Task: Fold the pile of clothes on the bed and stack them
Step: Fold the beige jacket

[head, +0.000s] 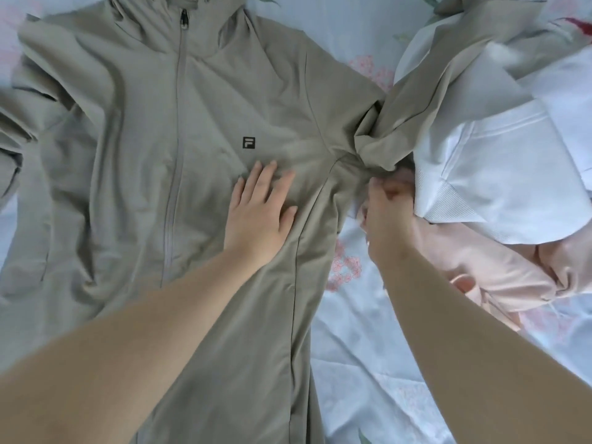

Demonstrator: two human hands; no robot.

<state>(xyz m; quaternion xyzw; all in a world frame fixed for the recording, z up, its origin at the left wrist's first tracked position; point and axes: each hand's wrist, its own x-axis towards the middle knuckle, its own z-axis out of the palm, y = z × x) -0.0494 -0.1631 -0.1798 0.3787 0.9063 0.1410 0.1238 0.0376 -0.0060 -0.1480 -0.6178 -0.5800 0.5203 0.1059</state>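
Looking down on a thin, smooth khaki jacket [144,155], laid front-up on the floral sheet [368,347], zip [177,139] closed, small square black logo [248,142] on the chest. Hood cut off at the top edge, hem lost below the frame. Pressing just under the logo with the left hand [259,213], palm flat, fingers straight and slightly spread. Pinching bunched cloth at the armpit with the right hand [387,206], fingers curled, blurred. Further right, sleeve [448,75] draped over a crisp white garment [496,161] with a ribbed band; soft pink garment [480,267] crumpled beside the right forearm.
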